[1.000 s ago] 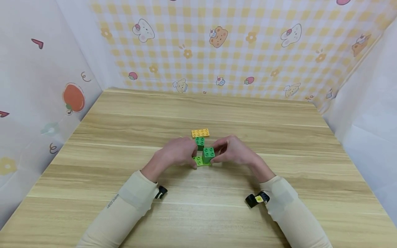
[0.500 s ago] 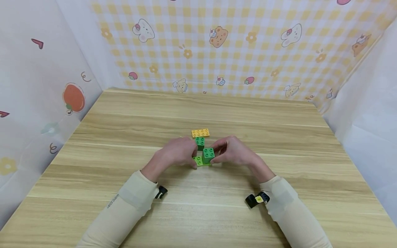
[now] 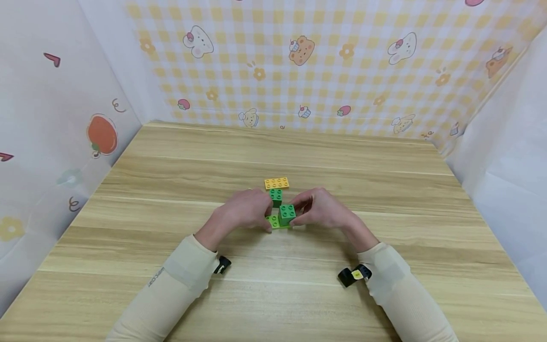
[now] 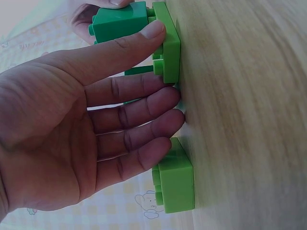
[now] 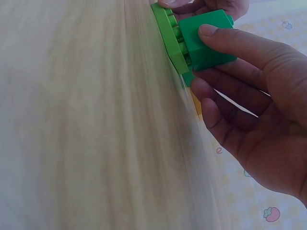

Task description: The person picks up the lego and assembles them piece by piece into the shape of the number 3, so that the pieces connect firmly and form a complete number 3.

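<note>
Ideally, I'm levelling the green block pinched in my right grip, left grip pinching the lime plate.

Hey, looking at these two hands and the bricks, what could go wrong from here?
The held green brick may seat crooked or slip: studs show between it and the light green plate, so it seems not fully pressed down. If the right hand pushes unevenly, the plate could tip in the left hand. The left hand's fingers might also nudge the light green brick close by.
</note>
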A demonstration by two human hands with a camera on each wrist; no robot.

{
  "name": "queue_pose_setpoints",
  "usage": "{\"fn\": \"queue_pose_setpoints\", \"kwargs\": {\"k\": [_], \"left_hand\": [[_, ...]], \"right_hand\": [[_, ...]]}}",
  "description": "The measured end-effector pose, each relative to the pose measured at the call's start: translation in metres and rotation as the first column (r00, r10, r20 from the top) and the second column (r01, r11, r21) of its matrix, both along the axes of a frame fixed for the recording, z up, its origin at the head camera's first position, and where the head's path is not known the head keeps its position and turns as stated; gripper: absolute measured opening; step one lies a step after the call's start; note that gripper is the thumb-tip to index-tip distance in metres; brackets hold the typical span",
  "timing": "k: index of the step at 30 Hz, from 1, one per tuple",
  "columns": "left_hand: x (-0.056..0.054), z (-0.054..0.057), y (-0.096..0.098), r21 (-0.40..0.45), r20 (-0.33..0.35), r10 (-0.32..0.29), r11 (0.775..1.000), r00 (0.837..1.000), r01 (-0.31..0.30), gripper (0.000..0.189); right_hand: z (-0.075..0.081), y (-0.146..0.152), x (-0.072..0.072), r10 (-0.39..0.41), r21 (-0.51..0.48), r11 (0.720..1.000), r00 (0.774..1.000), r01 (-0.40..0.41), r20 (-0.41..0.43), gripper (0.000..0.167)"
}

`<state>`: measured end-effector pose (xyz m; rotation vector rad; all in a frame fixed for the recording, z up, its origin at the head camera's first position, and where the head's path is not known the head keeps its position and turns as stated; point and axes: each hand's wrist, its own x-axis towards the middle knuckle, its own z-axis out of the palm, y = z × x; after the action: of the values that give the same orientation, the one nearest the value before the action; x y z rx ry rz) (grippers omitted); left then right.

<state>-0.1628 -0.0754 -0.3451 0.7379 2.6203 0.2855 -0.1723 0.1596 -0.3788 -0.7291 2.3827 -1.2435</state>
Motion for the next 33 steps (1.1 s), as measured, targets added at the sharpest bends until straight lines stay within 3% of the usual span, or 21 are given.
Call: {"fn": "queue_pose_setpoints", "kwargs": {"k": [33], "left_hand": [[-0.0011, -0.0022, 0.0002, 0.009, 0.002, 0.001, 1.000, 1.000, -0.001, 0.028]], "right_hand": [[-0.0013, -0.0023, 0.0012, 0.000, 0.010, 1.000, 1.000, 0.000, -0.001, 0.033]]}}
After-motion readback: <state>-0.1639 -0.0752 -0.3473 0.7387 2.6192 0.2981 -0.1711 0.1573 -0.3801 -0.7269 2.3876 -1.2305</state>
